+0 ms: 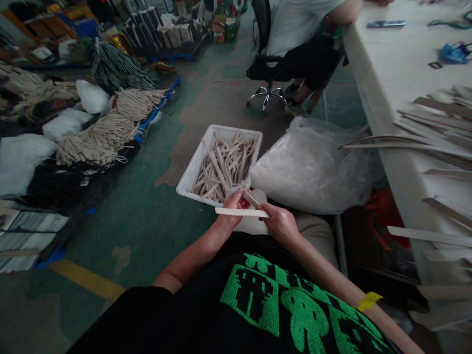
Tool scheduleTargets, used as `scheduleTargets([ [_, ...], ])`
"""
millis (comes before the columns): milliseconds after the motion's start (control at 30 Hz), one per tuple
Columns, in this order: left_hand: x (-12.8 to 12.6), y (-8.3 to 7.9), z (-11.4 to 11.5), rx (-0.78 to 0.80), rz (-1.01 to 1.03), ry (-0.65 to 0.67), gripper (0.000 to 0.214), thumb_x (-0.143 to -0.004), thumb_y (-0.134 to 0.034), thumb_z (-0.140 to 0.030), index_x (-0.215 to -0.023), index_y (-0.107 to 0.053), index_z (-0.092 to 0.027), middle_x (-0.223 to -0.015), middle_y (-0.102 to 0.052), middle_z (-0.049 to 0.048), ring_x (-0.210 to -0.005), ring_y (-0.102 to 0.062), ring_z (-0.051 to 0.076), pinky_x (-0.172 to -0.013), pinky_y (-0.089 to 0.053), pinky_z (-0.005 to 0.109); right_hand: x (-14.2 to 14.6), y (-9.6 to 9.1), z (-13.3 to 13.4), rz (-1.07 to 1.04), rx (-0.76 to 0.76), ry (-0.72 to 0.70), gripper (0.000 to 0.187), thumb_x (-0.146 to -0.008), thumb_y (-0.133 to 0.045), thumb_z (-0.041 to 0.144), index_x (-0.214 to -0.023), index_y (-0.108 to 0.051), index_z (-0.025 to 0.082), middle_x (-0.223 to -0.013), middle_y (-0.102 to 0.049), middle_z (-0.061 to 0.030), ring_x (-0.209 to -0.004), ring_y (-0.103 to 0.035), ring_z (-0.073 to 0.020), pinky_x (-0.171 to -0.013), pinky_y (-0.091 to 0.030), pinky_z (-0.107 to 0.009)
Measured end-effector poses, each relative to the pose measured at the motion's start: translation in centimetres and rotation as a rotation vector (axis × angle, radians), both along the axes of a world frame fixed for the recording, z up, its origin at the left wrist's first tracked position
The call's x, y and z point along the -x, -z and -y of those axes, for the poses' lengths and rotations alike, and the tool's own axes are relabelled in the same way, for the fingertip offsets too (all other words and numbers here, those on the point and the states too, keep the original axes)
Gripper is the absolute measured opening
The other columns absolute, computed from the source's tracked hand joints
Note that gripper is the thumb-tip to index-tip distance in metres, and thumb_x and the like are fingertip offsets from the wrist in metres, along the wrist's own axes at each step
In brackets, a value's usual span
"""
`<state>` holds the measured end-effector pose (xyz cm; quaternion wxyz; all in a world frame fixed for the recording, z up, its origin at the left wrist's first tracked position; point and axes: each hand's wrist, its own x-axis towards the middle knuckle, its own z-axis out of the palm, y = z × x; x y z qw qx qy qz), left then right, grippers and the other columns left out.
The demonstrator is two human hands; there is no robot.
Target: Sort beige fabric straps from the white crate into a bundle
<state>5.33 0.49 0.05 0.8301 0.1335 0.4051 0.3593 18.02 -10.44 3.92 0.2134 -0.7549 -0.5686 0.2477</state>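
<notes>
Just above my lap, a flat beige strap runs across my wrist with its right end in my right hand. The fingers of that hand are closed on it. A second length of beige strap stretches from my right fingers to my left hand, whose fingertips pinch its end. I cannot tell whether both lengths are one folded piece. Just beyond my hands stands a white plastic tub holding many tangled beige straps.
A large clear plastic bag sits right of the tub. More straps overhang the white table at right. Ahead, a person sits on a black office chair. Cord bundles lie on blue pallets at left.
</notes>
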Motion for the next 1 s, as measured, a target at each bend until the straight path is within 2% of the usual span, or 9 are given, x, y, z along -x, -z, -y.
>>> scheduleTargets([
  [133,-0.4,0.2,1.2,-0.041,0.027,0.075,0.028,-0.070,-0.086,-0.034,-0.078,-0.069,-0.013,-0.075,-0.071,0.0026,-0.064,-0.064,0.012,-0.065,-0.050,0.024,0.1,0.0,-1.0,-0.133,0.061,0.041,0.014,-0.083,-0.055,0.020,-0.076,-0.066,0.023,-0.074,-0.070,-0.0017,-0.071,-0.062,-0.0171,-0.064,-0.038,-0.025],
  [233,-0.3,-0.2,1.9,-0.017,0.021,0.104,0.029,-0.067,-0.088,-0.031,-0.074,-0.067,-0.012,-0.071,-0.069,0.0028,-0.061,-0.063,0.013,-0.060,-0.050,0.024,0.1,-0.3,-1.5,-0.351,0.145,0.061,0.021,-0.089,-0.051,0.023,-0.075,-0.066,0.020,-0.074,-0.072,-0.0029,-0.066,-0.063,-0.0145,-0.061,-0.042,-0.022],
  [367,1.0,-0.8,-0.2,0.074,-0.079,-0.084,0.013,-0.087,-0.069,-0.019,-0.075,-0.065,-0.015,-0.071,-0.070,0.0000,-0.062,-0.065,0.011,-0.061,-0.053,0.021,-0.8,-0.8,-1.2,-0.544,0.230,-0.028,0.034,-0.098,-0.042,0.036,-0.093,-0.071,0.018,-0.071,-0.072,-0.0006,-0.048,-0.058,-0.0094,-0.049,-0.045,-0.020],
  [433,1.5,-0.7,-1.8,0.123,-0.124,-0.148,0.021,-0.095,-0.053,-0.015,-0.078,-0.066,-0.017,-0.072,-0.070,-0.0015,-0.062,-0.066,0.009,-0.061,-0.054,0.020,-1.4,-0.9,-1.2,-0.621,0.273,-0.029,0.032,-0.097,-0.045,0.036,-0.093,-0.071,0.017,-0.065,-0.068,0.0016,-0.044,-0.054,-0.0085,-0.047,-0.045,-0.019],
  [533,1.2,-0.6,-2.8,0.056,-0.152,-0.098,0.018,-0.091,-0.056,-0.011,-0.079,-0.067,-0.019,-0.078,-0.074,-0.0002,-0.066,-0.068,0.012,-0.060,-0.055,0.020,-1.7,-1.3,-2.1,-0.456,0.261,0.023,0.026,-0.094,-0.051,0.035,-0.084,-0.070,0.020,-0.056,-0.063,0.0054,-0.041,-0.052,-0.0077,-0.046,-0.041,-0.018],
  [633,0.1,-1.4,-1.7,0.047,-0.106,0.013,0.012,-0.086,-0.061,-0.010,-0.077,-0.068,-0.015,-0.078,-0.074,0.0038,-0.066,-0.068,0.014,-0.062,-0.055,0.023,-1.2,-2.0,-3.3,-0.324,0.221,0.021,0.026,-0.094,-0.053,0.037,-0.081,-0.069,0.022,-0.057,-0.065,0.0061,-0.042,-0.053,-0.0069,-0.047,-0.040,-0.017],
  [767,-0.4,-2.6,-0.7,0.029,-0.073,-0.071,0.006,-0.086,-0.065,-0.014,-0.082,-0.068,-0.016,-0.078,-0.073,0.0026,-0.067,-0.066,0.012,-0.068,-0.053,0.022,-0.7,-3.1,-2.8,-0.334,0.232,-0.015,0.017,-0.092,-0.057,0.031,-0.085,-0.069,0.022,-0.065,-0.070,0.0038,-0.048,-0.061,-0.0096,-0.048,-0.042,-0.018],
  [867,-0.1,-2.1,0.1,-0.070,-0.053,-0.075,0.008,-0.084,-0.074,-0.022,-0.080,-0.067,-0.019,-0.079,-0.071,0.0023,-0.072,-0.065,0.013,-0.072,-0.051,0.025,-1.2,-2.9,-2.5,-0.279,0.202,-0.041,0.024,-0.094,-0.050,0.029,-0.079,-0.067,0.021,-0.056,-0.065,-0.0004,-0.043,-0.056,-0.0143,-0.047,-0.040,-0.025],
  [1000,-0.7,-0.7,1.9,-0.132,0.078,0.091,0.017,-0.079,-0.079,-0.029,-0.070,-0.070,-0.018,-0.070,-0.068,0.0068,-0.065,-0.060,0.017,-0.065,-0.046,0.031,-1.6,-2.0,-3.0,-0.227,0.108,-0.094,0.030,-0.095,-0.043,0.035,-0.077,-0.063,0.021,-0.059,-0.066,-0.0035,-0.049,-0.061,-0.0178,-0.055,-0.044,-0.030],
])
